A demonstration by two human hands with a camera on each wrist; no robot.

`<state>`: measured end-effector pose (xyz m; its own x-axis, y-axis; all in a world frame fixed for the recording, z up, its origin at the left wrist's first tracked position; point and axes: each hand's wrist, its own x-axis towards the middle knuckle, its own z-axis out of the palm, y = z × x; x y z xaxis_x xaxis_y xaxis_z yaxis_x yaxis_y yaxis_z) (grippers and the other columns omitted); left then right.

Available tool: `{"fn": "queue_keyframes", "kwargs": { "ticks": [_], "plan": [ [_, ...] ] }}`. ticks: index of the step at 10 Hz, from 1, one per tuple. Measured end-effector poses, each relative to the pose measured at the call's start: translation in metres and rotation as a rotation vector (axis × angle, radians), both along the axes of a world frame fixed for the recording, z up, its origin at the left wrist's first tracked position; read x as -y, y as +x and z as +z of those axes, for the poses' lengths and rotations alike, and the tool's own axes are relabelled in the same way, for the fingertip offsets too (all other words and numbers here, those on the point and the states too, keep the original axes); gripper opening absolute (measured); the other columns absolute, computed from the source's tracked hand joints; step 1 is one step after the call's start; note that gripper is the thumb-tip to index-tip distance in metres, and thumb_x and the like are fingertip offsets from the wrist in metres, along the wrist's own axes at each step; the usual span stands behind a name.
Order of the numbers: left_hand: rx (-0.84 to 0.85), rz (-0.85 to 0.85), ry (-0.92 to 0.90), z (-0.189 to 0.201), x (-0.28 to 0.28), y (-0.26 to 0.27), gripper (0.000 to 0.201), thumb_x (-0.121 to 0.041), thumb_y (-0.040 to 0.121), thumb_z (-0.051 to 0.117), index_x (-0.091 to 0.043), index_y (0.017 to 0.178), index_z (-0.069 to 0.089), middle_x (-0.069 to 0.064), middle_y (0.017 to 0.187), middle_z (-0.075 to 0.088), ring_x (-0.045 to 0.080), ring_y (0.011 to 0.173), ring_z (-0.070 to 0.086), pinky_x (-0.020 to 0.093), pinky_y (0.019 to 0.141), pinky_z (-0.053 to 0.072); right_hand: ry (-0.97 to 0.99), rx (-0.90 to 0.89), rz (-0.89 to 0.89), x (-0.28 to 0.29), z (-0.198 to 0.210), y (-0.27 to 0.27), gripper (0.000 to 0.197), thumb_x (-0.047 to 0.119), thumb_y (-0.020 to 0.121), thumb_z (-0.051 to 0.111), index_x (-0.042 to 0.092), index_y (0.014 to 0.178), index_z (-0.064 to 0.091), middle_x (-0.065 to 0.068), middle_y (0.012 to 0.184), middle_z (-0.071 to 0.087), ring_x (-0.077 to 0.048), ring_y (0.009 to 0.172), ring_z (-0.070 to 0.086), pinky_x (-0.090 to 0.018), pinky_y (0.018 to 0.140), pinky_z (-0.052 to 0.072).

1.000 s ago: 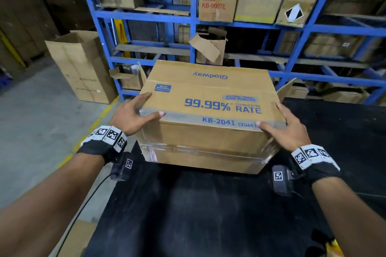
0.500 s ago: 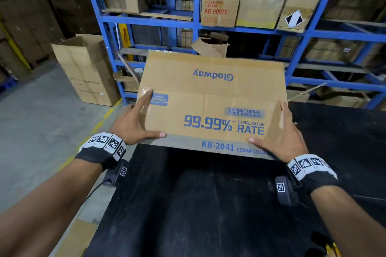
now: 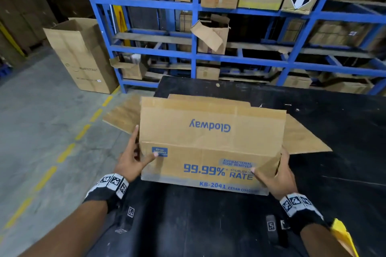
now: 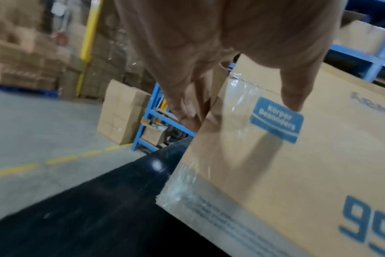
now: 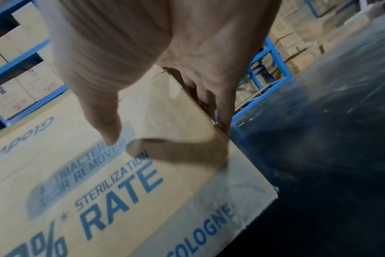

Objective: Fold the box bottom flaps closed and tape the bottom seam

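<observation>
The brown "Glodway" carton (image 3: 208,142) stands on the black table (image 3: 208,225) with its printed face toward me and the text upside down. Side flaps splay outward, one to the left (image 3: 123,114) and one to the right (image 3: 302,139). My left hand (image 3: 133,160) grips the carton's left edge, thumb on the front by the blue label (image 4: 277,120), fingers down the side. My right hand (image 3: 277,175) grips the right edge, thumb on the print (image 5: 108,135), fingers behind the edge. Clear tape (image 4: 182,187) covers the carton's lower left corner.
A blue steel rack (image 3: 194,56) loaded with cartons stands just beyond the table. A tall open carton (image 3: 83,56) stands on the concrete floor to the left, near a dashed yellow line (image 3: 64,152). A yellow object (image 3: 342,238) shows by my right forearm.
The carton has been tipped away from me and set lower on the table, so its taped side went down and the side flaps now splay out. Both hands kept hold of its edges.
</observation>
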<state>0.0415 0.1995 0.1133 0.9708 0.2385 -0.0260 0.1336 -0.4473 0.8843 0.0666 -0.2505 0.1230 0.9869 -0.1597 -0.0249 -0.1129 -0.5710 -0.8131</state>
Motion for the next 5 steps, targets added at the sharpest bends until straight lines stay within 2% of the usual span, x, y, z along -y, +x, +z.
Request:
{"fn": "queue_keyframes", "kwargs": {
  "ticks": [1, 2, 3, 4, 5],
  "plan": [
    [0.080, -0.015, -0.160, -0.019, -0.008, -0.020, 0.063, -0.021, 0.086, 0.072, -0.052, 0.136, 0.051, -0.014, 0.135, 0.065, 0.003, 0.128, 0.058, 0.048, 0.113, 0.047, 0.056, 0.052, 0.064, 0.016, -0.029, -0.014, 0.082, 0.017, 0.073, 0.084, 0.060, 0.120, 0.033, -0.005, 0.132, 0.055, -0.023, 0.115, 0.061, -0.048, 0.093, 0.054],
    [0.024, -0.036, -0.140, -0.044, -0.018, -0.047, 0.075, 0.017, 0.092, 0.057, -0.054, 0.113, 0.065, -0.011, 0.129, 0.067, 0.016, 0.129, 0.063, 0.026, 0.104, 0.052, -0.073, 0.064, 0.146, 0.039, -0.055, -0.038, 0.084, 0.000, 0.079, 0.074, 0.063, 0.118, 0.034, -0.003, 0.128, 0.045, -0.025, 0.112, 0.060, -0.047, 0.094, 0.054],
    [-0.007, -0.055, -0.030, -0.069, -0.037, -0.077, 0.072, 0.022, 0.090, 0.058, -0.046, 0.107, 0.074, 0.006, 0.131, 0.056, 0.031, 0.132, 0.058, 0.009, 0.099, 0.047, -0.237, 0.019, 0.236, 0.064, -0.072, -0.070, 0.100, -0.002, 0.085, 0.066, 0.077, 0.128, 0.022, 0.000, 0.142, 0.036, -0.021, 0.111, 0.062, -0.038, 0.091, 0.055],
    [0.004, -0.223, 0.246, -0.066, -0.046, -0.106, 0.060, 0.002, 0.087, 0.066, -0.036, 0.133, 0.068, 0.001, 0.142, 0.050, 0.006, 0.141, 0.045, 0.006, 0.112, 0.030, -0.341, -0.073, 0.399, 0.082, -0.070, -0.098, 0.097, 0.018, 0.084, 0.071, 0.066, 0.146, 0.014, 0.011, 0.159, 0.017, -0.020, 0.132, 0.048, -0.044, 0.090, 0.055],
    [-0.036, -0.253, 0.174, -0.069, -0.047, -0.121, 0.078, 0.015, 0.086, 0.066, -0.031, 0.148, 0.055, -0.007, 0.147, 0.040, -0.009, 0.138, 0.042, 0.004, 0.108, 0.035, -0.435, -0.175, 0.446, 0.088, -0.060, -0.114, 0.094, 0.042, 0.086, 0.065, 0.059, 0.152, 0.000, 0.016, 0.165, -0.005, -0.016, 0.141, 0.034, -0.036, 0.089, 0.050]
  ]
}}
